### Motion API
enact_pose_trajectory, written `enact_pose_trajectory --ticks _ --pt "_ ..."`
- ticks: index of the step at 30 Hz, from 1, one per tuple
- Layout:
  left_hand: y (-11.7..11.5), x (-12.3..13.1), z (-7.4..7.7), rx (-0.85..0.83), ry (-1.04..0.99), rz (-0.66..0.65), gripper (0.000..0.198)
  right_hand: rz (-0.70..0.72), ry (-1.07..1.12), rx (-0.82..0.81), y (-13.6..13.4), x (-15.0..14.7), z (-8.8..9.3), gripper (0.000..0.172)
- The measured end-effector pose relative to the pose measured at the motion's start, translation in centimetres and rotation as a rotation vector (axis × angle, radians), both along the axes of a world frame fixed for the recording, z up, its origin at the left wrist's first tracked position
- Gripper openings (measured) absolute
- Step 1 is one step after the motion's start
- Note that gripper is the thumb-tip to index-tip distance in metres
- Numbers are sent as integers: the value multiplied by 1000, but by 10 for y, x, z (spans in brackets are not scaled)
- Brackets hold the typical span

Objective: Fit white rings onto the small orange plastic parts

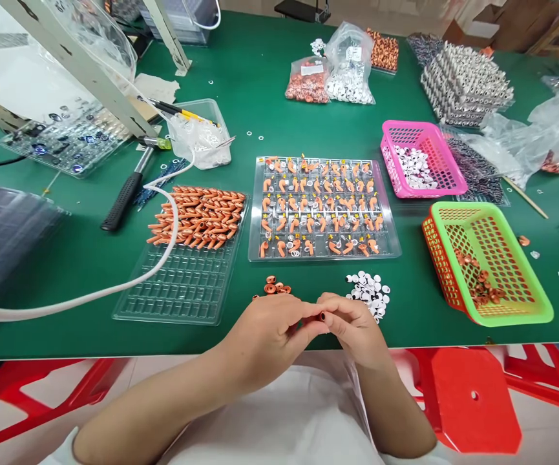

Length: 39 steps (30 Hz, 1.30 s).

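My left hand [272,332] and my right hand [357,329] meet at the front edge of the green table. Their fingertips pinch a small copper-coloured piece [322,316] with a dark hole at its end; fingers hide most of it. Just beyond my left hand lies a little pile of copper-coloured caps [273,286]. White round discs [372,290], some showing black, are heaped beyond my right hand. Farther back, a clear tray [325,253] holds rows of curved orange pieces with yellow tips. Left of it, a clear compartment tray [167,294] carries stacked copper-coloured tubular parts [199,216].
On the right stand a green basket [516,320] with copper-coloured pieces and a pink basket [388,152] with white discs. A hammer [126,194] lies left, near a white hose [175,226] crossing the table. Filled bags [349,71] and stacked white parts [468,84] are behind.
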<state>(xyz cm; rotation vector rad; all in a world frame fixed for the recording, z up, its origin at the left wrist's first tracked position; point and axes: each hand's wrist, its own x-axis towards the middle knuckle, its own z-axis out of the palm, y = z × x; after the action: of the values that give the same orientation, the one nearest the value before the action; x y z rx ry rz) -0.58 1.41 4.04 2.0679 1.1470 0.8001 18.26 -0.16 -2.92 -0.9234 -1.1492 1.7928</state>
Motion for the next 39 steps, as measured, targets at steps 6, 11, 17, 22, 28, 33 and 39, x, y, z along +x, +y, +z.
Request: enact_pose_trajectory --ticks 6,11,17,22,28,33,39 --pt "0 0 0 -43 4 -6 9 2 -58 10 0 -2 1 26" --pt "-1 -2 -4 -259 -22 3 13 -22 -133 1 0 -4 11 19" --pt "2 -6 -14 -485 -122 137 15 -138 -254 46 -3 0 18 15" --pt "4 -5 -20 -598 -183 152 18 -173 -324 104 -11 2 13 21" --pt "2 -2 -30 -545 -171 106 20 -187 -364 115 -20 3 8 21" --pt "1 2 -32 -469 -163 109 17 -234 -379 125 -20 4 7 18" --pt "-3 3 -36 -344 -172 126 14 -263 -380 120 -18 -1 8 9"
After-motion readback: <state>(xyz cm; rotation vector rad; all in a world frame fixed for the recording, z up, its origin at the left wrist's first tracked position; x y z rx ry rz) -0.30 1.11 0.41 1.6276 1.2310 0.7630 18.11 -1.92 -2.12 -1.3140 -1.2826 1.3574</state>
